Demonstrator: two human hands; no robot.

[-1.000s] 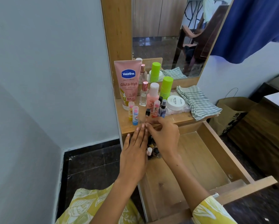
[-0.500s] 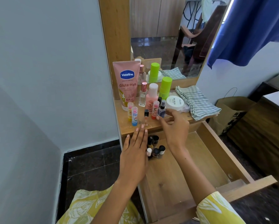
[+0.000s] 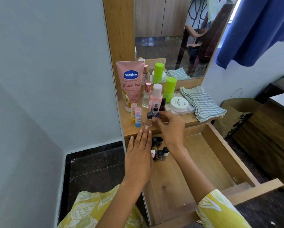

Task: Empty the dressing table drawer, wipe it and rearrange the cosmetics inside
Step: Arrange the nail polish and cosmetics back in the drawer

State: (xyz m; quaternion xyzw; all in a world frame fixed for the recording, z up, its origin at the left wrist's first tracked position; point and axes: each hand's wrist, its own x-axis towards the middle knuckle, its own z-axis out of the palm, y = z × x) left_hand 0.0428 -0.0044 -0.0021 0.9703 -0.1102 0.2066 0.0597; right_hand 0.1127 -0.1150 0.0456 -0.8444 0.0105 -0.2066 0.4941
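The wooden drawer (image 3: 197, 163) stands pulled out under the dressing table top (image 3: 187, 120). Several small nail polish bottles (image 3: 159, 150) cluster in its back left corner. My left hand (image 3: 138, 155) lies flat with straight fingers along the drawer's left edge, beside those bottles. My right hand (image 3: 169, 127) hovers over the tabletop's front edge. Its loosely curved fingertips are at a small clear bottle with a black cap (image 3: 149, 120), which still stands on the top. Behind it stand lip balm sticks (image 3: 136, 115), a Vaseline tube (image 3: 131, 83), a pink bottle (image 3: 156, 95) and a green bottle (image 3: 170, 88).
A white jar (image 3: 179, 104) and a folded striped cloth (image 3: 202, 104) lie on the right of the tabletop. The mirror (image 3: 171, 38) rises behind. A paper bag (image 3: 236, 116) and dark wooden furniture (image 3: 269, 139) stand to the right of the drawer. A wall is at the left.
My right hand left the nail polish bottles in the drawer, rose to the tabletop and moved left to the small clear bottle. My left hand stayed in place.
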